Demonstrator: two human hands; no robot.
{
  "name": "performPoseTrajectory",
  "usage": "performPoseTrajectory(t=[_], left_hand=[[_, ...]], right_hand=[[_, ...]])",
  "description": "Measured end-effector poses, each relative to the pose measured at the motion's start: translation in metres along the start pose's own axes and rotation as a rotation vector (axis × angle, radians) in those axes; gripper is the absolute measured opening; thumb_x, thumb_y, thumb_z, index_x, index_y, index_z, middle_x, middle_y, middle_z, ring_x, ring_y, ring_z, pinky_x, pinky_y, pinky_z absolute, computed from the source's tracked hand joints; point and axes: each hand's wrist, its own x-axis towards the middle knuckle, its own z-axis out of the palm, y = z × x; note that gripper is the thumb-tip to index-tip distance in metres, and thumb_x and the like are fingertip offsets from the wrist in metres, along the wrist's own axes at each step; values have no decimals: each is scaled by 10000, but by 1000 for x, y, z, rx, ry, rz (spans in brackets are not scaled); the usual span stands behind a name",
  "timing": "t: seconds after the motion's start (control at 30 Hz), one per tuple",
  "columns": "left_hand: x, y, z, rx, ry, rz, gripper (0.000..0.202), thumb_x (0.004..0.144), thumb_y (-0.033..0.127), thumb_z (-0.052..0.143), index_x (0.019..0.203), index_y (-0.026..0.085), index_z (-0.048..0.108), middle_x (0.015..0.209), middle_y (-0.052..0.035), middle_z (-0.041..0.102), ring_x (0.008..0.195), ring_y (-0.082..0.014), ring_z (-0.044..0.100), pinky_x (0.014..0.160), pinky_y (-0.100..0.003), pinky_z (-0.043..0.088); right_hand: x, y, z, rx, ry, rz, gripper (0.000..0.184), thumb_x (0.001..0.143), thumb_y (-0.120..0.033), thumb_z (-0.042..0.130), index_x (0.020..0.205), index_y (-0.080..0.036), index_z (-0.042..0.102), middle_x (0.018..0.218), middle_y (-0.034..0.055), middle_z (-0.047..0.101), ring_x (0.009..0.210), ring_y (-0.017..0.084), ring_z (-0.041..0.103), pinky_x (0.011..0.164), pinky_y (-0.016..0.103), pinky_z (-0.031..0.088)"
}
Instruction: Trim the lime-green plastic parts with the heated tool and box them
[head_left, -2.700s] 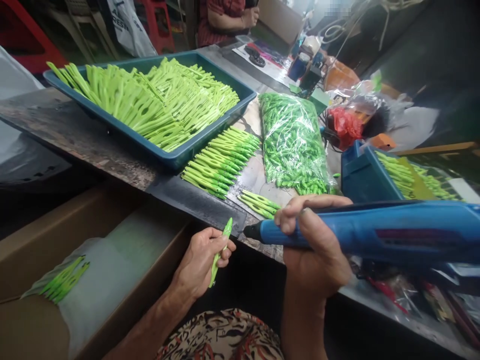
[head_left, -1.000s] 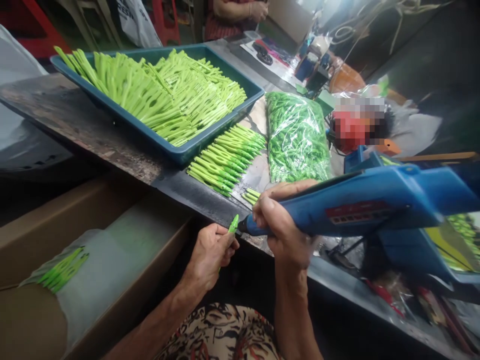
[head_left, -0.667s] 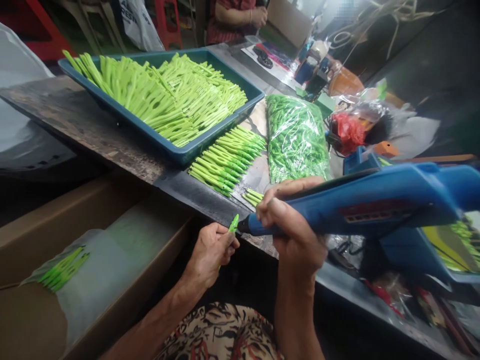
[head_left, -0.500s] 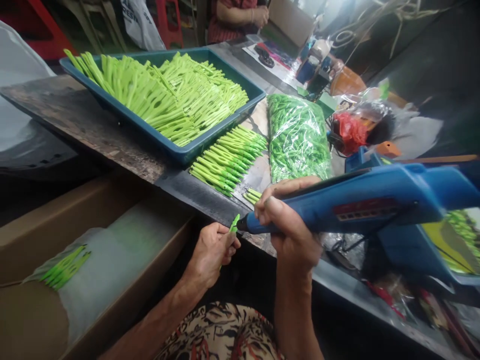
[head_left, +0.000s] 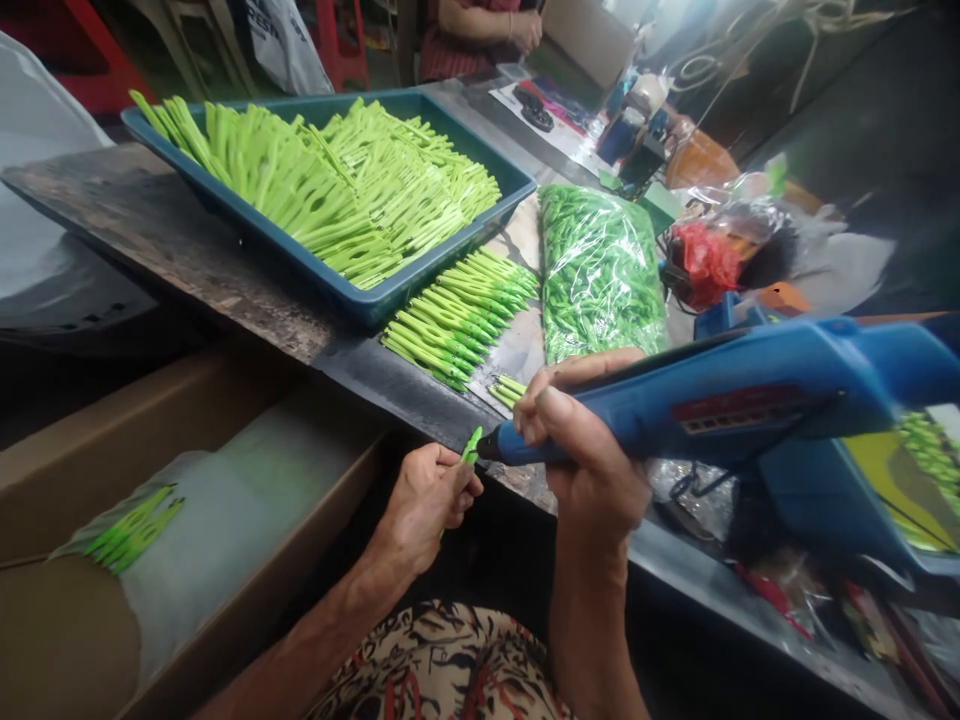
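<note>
a blue tray [head_left: 360,312] heaped with green plastic parts [head_left: 337,190], a clear bag [head_left: 600,275] of them, a cardboard box [head_left: 67,490].

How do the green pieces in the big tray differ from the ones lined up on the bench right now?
The tray pieces lie in a loose, overlapping heap, while the bench pieces sit side by side in a tidy row. The tray pieces look paler and show forked shapes; the bench pieces look slimmer and darker green. Both are long, narrow, bright green plastic.
</note>
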Motion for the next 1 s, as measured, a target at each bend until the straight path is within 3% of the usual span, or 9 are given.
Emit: performPoseTrajectory(t=[0.2,0.37,0.53,0.77,0.87,1.0], left_hand=[[0,1,0,9,5,2,333,564,358,695,651,141,458,563,-12,553,433,-42,381,369,-140,205],[0,1,0,18,3,-3,316,572,346,685,639,142,453,557,-9,550,427,-38,380,362,-135,197],[0,1,0,8,7,-10,305,573,326,684,642,146,448,559,-4,551,426,-35,379,357,-129,197],[1,-1,-1,10,7,-6,330,567,350,698,648,141,456,560,-1,553,421,-35,389,357,-128,198],[2,-2,-2,12,7,-1,322,573,346,696,643,138,460,555,0,554,411,-32,382,358,-131,199],[3,-1,-2,16,8,-3,311,573,342,689,626,137,462,538,3,554,402,-30,373,356,-133,202]], right_hand=[[2,-1,2,-6,-34,-42,80,691,-181,629,713,-180,552,577,-35,564,426,90,480,479,247,416],[2,1,0,-32,30,-4,132,674,-212,661,728,-180,545,579,-37,542,422,98,479,444,245,420],[2,2,-2,-35,-18,-13,118,683,-202,648,734,-190,542,596,-33,560,426,100,474,454,254,425],[1,1,-1,-57,20,0,140,678,-222,654,732,-184,531,580,-46,532,424,94,479,432,234,418],[3,2,-2,-91,-34,-19,85,710,-198,621,689,-190,539,531,-56,513,418,101,479,433,237,411],[8,4,-2,-257,-136,28,151,728,-248,592,594,-187,555,472,-45,486,403,122,467,439,270,407]])
